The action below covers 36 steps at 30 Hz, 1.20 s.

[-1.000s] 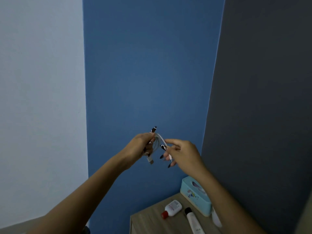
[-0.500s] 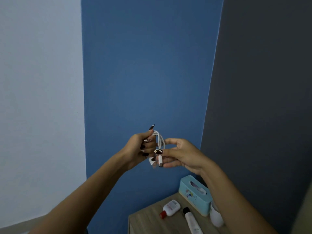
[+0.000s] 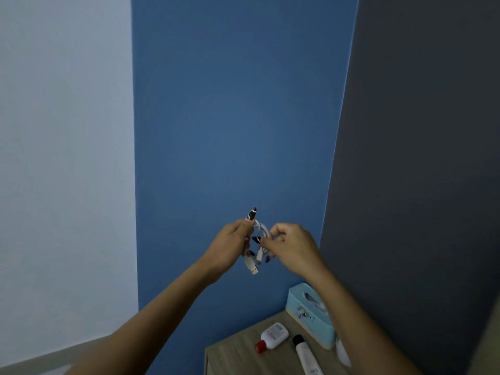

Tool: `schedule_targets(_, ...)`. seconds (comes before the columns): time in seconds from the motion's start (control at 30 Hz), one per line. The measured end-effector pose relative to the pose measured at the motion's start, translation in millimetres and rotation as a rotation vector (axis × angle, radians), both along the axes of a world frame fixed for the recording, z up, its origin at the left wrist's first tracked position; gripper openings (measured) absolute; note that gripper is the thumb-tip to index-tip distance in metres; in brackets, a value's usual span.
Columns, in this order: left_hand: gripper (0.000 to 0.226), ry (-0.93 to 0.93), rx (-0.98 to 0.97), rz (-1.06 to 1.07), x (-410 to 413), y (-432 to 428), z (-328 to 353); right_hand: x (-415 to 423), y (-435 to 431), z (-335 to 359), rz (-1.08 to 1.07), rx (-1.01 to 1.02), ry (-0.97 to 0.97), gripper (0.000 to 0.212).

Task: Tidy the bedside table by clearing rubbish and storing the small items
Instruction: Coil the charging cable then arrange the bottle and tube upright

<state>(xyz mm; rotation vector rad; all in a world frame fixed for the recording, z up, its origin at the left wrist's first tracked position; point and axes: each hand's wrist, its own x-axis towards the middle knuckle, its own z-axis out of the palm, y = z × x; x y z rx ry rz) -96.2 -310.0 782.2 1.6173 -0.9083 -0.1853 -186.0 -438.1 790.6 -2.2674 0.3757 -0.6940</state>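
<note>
Head view: both arms reach fwd & up, hands meeting in front of the blue wall [image 3: 230,117], well above the surface [image 3: 232,355]. L hand [image 3: 230,246] has its grip clamped on a white cable [image 3: 262,229] wound into a small coil. Its fingers curl round the bundle, w/ one long dark nail sticking up above it. R hand [image 3: 293,247] is just beside it, touching the coil from the right, grip closed w/ thumb & fingertips pinching a strand near the coil's middle. A USB plug [image 3: 253,268] hangs tilted below the L hand, metal end lowest. A 2nd, smaller end dangles btwn the two hands, too blurred to tell its type. So the cable is up in the air, held by both hands, not on the surface.

The surface is light wood, w/ only part of it in view at the frame bottom. A teal tissue box [image 3: 311,320] stands at the back edge, near where the blue wall meets the dark grey wall [image 3: 419,158]. In front of it a small white bottle [image 3: 274,334] lies on its side, red cap pointing toward the surface's left edge. Just right of the bottle a white tube [image 3: 308,358] lies flat, black cap toward the box, other end cut off by the frame. A white rounded item [image 3: 343,354] sits right of the tube, partly hidden by the R forearm; can't tell what it is. Pale wall [image 3: 65,158] at left.
</note>
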Motion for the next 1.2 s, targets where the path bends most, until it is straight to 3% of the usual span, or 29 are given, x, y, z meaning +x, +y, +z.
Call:
schedule_targets(0.13, 0.039, 0.086, -0.002, -0.058, -2, -3, 3, 8, 1, -9, -0.109, -0.129, -0.141, 0.020)
schedule_targets(0.23, 0.040, 0.043, 0.029, -0.085, -4, -3, 6, 10, 3, -12, 0.012, -0.019, -0.119, 0.028)
schedule_targets(0.37, 0.044, -0.021, 0.018, -0.051, -7, -2, 10, 14, -1, -13, 0.163, -0.008, -0.175, 0.022)
schedule_targets(0.5, 0.048, -0.004, 0.024, -0.071, -3, -2, 11, 15, -10, -14, 0.220, 0.050, -0.182, 0.027)
schedule_targets(0.67, 0.062, 0.035, 0.048, -0.116, -8, -2, 4, 9, -20, -16, 0.273, 0.106, -0.099, 0.016)
schedule_targets(0.77, 0.051, 0.055, 0.059, -0.113, -7, -4, -1, 7, -23, -17, 0.211, -0.071, -0.061, 0.007)
schedule_targets(0.87, 0.046, 0.073, 0.071, -0.119, -7, -7, -7, 6, -22, -21, 0.105, -0.267, -0.027, 0.030)
schedule_targets(0.93, 0.048, 0.072, 0.082, -0.134, -8, -9, -9, 6, -20, -23, 0.058, -0.300, -0.038, 0.035)
schedule_targets(1.2, 0.042, 0.139, 0.106, -0.238, -18, -13, -8, 10, -7, -39, -0.185, -0.387, -0.092, 0.018)
